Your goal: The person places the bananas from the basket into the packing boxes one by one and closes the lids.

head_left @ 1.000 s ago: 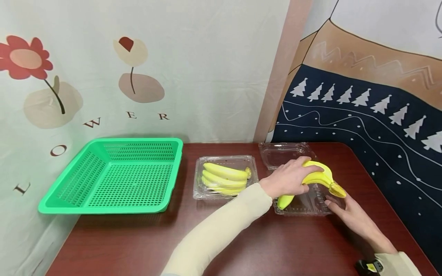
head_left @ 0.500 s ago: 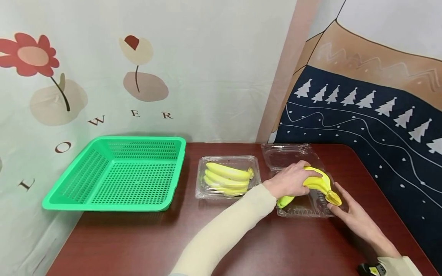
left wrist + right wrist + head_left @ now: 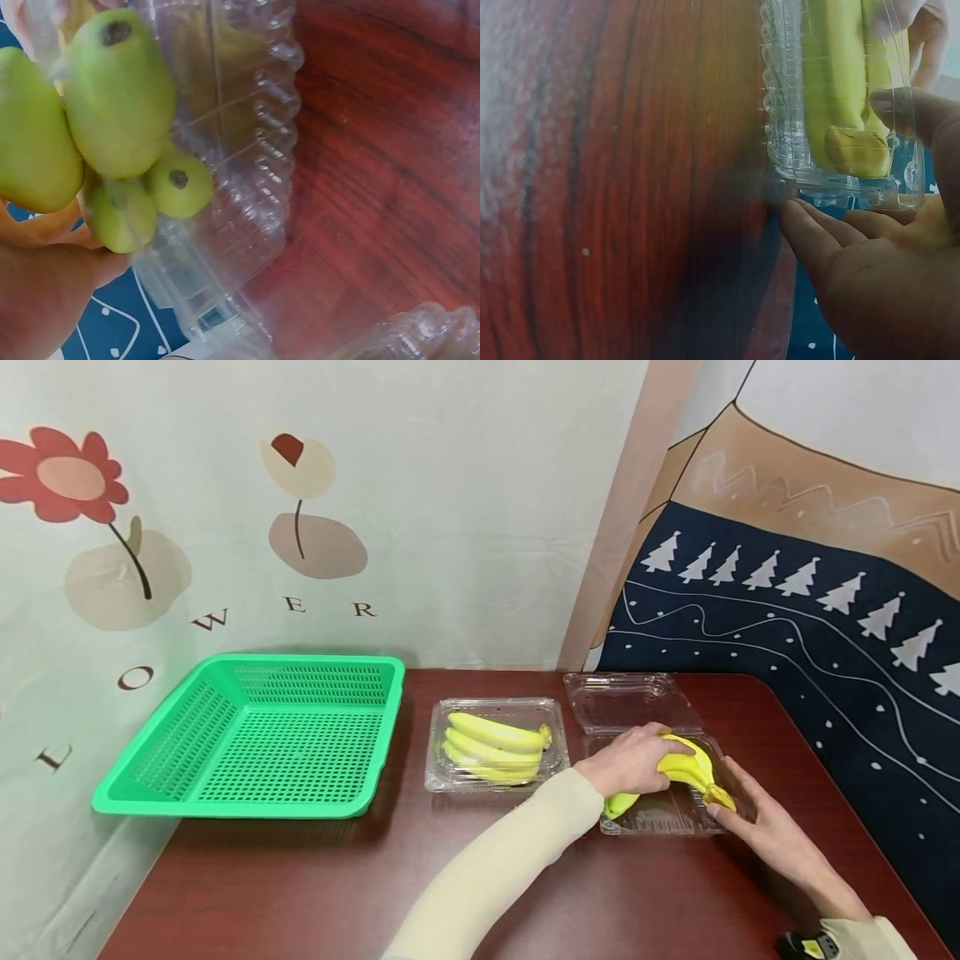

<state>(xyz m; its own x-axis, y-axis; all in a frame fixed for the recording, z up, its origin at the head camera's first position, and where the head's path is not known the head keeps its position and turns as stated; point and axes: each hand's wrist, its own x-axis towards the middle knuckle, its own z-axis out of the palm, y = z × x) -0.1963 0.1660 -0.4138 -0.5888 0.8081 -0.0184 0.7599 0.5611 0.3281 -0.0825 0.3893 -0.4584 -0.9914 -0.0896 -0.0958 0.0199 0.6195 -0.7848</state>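
In the head view my left hand (image 3: 632, 762) grips a bunch of yellow bananas (image 3: 686, 764) from above, low in an open clear plastic clamshell container (image 3: 660, 822). Its stem end points right, toward my right hand (image 3: 772, 831). That hand lies along the container's right side, fingers fairly straight and thumb near the stem. The right wrist view shows its fingertips at the container's corner and its thumb (image 3: 904, 112) overlapping the clear wall. Green banana tips (image 3: 120, 97) fill the left wrist view. My left fingers partly cover the bunch.
A closed clear container (image 3: 442, 777) with bananas inside stands left of the open one. Farther left is a green perforated basket (image 3: 378, 727). The raised lid (image 3: 630, 697) leans back behind the open container. Printed curtains (image 3: 480, 527) border the reddish-brown table (image 3: 555, 902).
My left hand has lowered the banana bunch farther into the open container, and its stem end has dropped. My right hand stays at the right side. The head view has shifted slightly.
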